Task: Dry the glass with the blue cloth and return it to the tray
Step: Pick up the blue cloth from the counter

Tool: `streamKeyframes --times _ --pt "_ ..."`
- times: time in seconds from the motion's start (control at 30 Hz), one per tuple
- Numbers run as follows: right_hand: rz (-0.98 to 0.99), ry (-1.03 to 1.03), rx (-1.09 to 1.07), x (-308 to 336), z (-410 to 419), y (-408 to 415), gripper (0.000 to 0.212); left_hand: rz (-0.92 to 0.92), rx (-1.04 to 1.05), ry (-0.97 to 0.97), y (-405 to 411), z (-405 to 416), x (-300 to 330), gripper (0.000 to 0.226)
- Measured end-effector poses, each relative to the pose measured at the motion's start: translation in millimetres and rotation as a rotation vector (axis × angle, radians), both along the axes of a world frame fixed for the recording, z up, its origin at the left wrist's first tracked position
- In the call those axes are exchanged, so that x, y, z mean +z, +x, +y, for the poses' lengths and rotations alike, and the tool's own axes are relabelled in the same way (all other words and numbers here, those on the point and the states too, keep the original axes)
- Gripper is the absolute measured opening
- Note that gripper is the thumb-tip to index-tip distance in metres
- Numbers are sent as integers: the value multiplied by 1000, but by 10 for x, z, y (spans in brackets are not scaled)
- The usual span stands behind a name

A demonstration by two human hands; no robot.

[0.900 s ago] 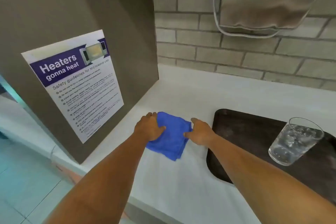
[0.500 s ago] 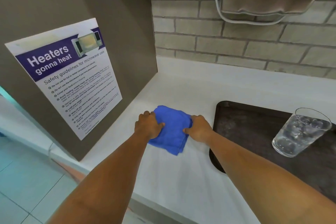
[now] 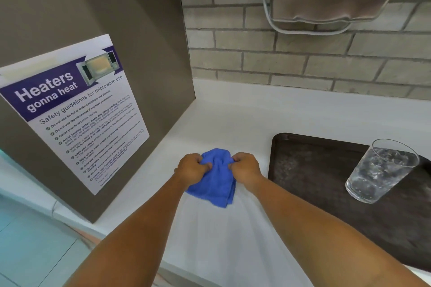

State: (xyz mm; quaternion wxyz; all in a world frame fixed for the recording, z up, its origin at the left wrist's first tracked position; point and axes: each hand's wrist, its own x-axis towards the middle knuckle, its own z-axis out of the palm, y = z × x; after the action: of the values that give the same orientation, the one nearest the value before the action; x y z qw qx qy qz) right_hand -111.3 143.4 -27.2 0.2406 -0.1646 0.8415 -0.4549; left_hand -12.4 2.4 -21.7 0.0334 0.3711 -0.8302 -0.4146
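Left hand [image 3: 191, 168] and right hand [image 3: 245, 168] each fisted on the cloth [image 3: 215, 182], bunching it on the counter [image 3: 233, 240], likely prepping to dry the glass [image 3: 380, 171] standing on tray [image 3: 303, 161].

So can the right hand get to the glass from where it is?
Probably yes. The glass stands upright on the tray, to the right of the right hand, with only bare tray between them. But that hand and the left hand are both gripping the blue cloth.
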Motion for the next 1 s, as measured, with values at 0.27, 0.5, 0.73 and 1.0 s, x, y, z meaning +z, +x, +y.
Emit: streamKeyframes --times 0.27,0.5,0.73,1.0 --pt "-324 -443 -189 577 496 -87 13 560 17 1030 -161 325 501 44" --pt "84 -411 -515 463 1977 235 20 677 -117 1055 -548 744 933 44" --pt "239 -348 -730 313 2982 -320 85 611 -149 1097 -805 1062 937 45" --pt "107 -328 -331 119 3038 -803 73 611 -116 1158 -923 1457 939 42"
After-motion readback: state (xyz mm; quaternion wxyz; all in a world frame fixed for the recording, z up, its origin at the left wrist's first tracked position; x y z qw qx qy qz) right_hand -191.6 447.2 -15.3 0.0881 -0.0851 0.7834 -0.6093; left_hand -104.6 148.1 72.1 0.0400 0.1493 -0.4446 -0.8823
